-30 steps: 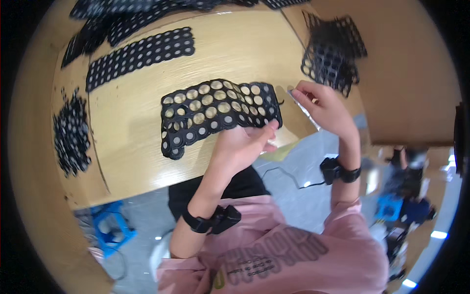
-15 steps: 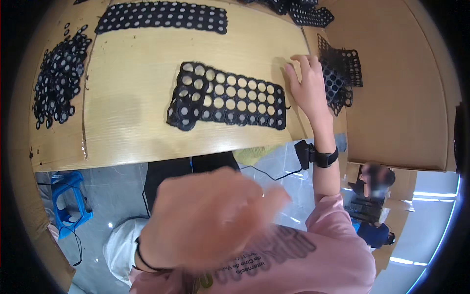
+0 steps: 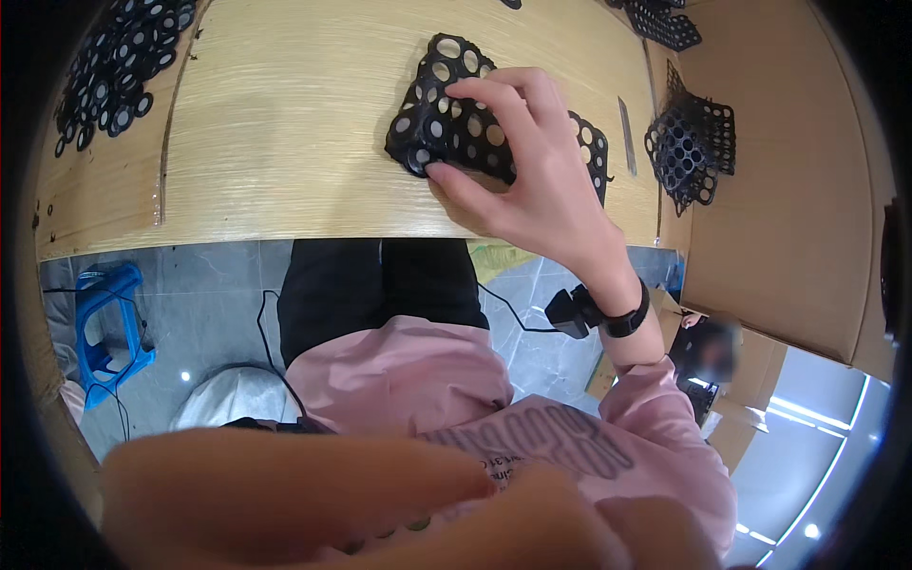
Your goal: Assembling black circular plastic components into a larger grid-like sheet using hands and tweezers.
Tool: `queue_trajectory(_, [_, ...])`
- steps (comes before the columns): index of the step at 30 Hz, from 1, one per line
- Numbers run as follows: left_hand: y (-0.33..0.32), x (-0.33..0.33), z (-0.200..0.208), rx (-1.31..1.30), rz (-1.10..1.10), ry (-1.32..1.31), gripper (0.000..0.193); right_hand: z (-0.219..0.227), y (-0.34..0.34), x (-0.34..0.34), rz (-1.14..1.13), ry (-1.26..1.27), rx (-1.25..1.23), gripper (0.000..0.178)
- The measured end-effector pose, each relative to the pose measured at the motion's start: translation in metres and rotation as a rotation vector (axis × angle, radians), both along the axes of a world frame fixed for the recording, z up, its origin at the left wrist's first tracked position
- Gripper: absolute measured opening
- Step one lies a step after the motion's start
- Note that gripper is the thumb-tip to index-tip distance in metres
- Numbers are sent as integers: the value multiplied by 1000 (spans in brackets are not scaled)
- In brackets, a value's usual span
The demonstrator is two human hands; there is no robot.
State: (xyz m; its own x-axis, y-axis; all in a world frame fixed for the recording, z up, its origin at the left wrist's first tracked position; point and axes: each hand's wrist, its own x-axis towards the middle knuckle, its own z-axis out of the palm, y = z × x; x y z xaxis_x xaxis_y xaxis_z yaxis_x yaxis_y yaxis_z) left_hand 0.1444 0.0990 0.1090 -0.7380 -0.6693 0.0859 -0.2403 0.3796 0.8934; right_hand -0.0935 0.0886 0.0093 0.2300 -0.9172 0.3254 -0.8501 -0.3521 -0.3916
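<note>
A black perforated sheet (image 3: 445,71) with rows of round holes lies on the wooden table near its front edge. Pale discs show in some holes along its left end, which looks doubled by a second layer. My right hand (image 3: 541,171) reaches over the sheet and hides much of its middle. Its thumb presses the near left corner while the bent fingers rest farther up, gripping that left end between them. My left hand (image 3: 313,494) looms large and blurred at the bottom, close to the camera; whether it holds anything is unclear.
A heap of black rings with pale centres (image 3: 119,71) lies at the far left. Black perforated scraps (image 3: 689,152) rest at the right beside a cardboard wall (image 3: 779,190). Below the table are a blue stool (image 3: 109,318) and cables. Another person (image 3: 708,356) sits at the lower right.
My right hand has moved left from beside the sheet onto its left end. My left hand has dropped lower in view. The whole view has shifted, so the table sits higher.
</note>
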Motion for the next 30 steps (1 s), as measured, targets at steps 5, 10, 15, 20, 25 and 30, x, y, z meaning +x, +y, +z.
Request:
queue_trajectory(5, [-7,-11,-11,12,-85,-20,16,-9,8,-9,-18,35,-6,43])
queue_trajectory(10, [-14,-42,-68,-338,480,166,22,-13,6,-10,-5,-42,50,39])
queue_trajectory(15, [-32,-66,-119,-380,530,-40,41,-10,6,-10,-14,-200,90,35])
queue_trajectory(20, [-38,-86,-131,-317,512,74,32,-6,15,-20,-39,-270,36,31])
queue_trajectory(25, [-36,-93,-124,-199,611,269,17,1,25,-30,-49,-217,37,31])
queue_trajectory(30, [-39,-95,-129,-558,726,416,21,11,30,-37,-31,-269,16,30])
